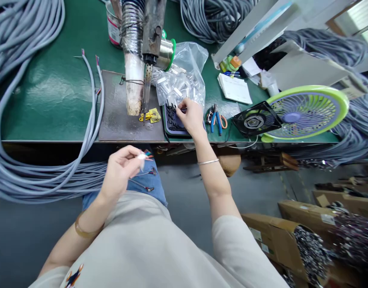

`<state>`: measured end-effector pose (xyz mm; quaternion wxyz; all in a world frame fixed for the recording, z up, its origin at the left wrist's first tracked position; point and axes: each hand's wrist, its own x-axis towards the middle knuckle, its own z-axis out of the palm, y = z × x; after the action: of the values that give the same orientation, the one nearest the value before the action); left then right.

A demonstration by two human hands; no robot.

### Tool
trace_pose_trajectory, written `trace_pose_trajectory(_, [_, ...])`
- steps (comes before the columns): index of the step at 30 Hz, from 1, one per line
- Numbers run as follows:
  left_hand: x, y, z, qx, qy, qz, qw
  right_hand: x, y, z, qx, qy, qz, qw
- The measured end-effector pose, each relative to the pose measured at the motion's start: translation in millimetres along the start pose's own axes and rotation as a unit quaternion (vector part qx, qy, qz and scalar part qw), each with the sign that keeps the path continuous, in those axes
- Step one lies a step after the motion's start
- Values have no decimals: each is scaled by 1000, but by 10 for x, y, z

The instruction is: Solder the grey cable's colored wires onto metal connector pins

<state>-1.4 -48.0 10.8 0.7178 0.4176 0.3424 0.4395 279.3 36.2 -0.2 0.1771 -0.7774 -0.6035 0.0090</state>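
Coloured wire ends point(148, 153), thin and in red, green and blue tones, stick out past the fingertips of the left hand point(122, 165), which pinches them together with a small, blurred white piece point(141, 156) over the lap, just in front of the desk point(51, 100) with its green top. Below that hand, two grey leads with small dark connectors point(149, 189) lie across blue jeans point(158, 182).

Over a dark rectangular tray point(164, 125) of short black tubes point(171, 121), the right hand point(190, 116) has its thumb and fingers drawn together; whether it grips a tube I cannot tell.

Behind the tray lies a clear plastic bag point(191, 60) of silvery pieces; just right of it are pliers with blue and orange handles point(216, 121). Left of the tray, a yellow piece point(154, 116) rests on a flat grey-brown board point(113, 116). Farther left, thick grey cable point(30, 44) lies in big loops. Well right stands a round green-rimmed fan point(310, 112).
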Motion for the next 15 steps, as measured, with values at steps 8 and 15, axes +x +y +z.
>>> trace_pose_trajectory(8, [97,-60,-279,-125,124,-90,980,-199,326,-339,-24,-54,-11,998])
trace_pose_trajectory(15, [108,-99,-208,-103,107,-84,985,-212,165,-388,-97,-50,-43,993])
